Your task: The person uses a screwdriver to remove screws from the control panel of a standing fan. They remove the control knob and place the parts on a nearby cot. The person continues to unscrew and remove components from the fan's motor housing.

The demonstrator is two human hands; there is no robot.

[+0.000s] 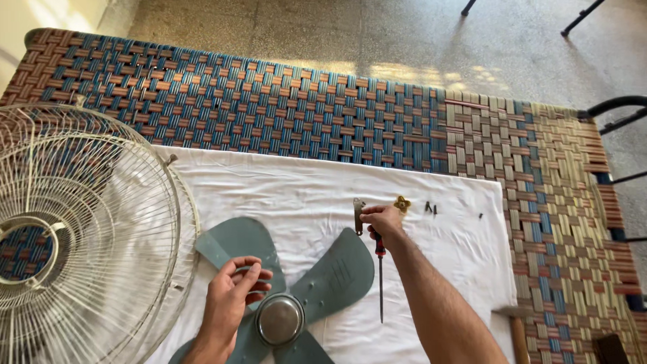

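Observation:
A grey-green fan blade [337, 273] with a shiny metal hub [280, 319] lies on a white cloth [290, 189]. My left hand [232, 296] hovers open just left of the hub, fingers curled over a blade. My right hand [383, 221] reaches forward, its fingers closed at a small metal bracket [358, 214] on the cloth; the grip is not clear. A red-handled screwdriver [381, 276] lies under my right wrist, tip pointing toward me. A small yellow knob [402, 203] sits just right of that hand.
A white wire fan guard [87, 222] lies at the left, partly over the cloth. Small dark screws [430, 208] rest further right. A hammer [515, 323] lies at the cloth's lower right. Everything sits on a woven cot [269, 108].

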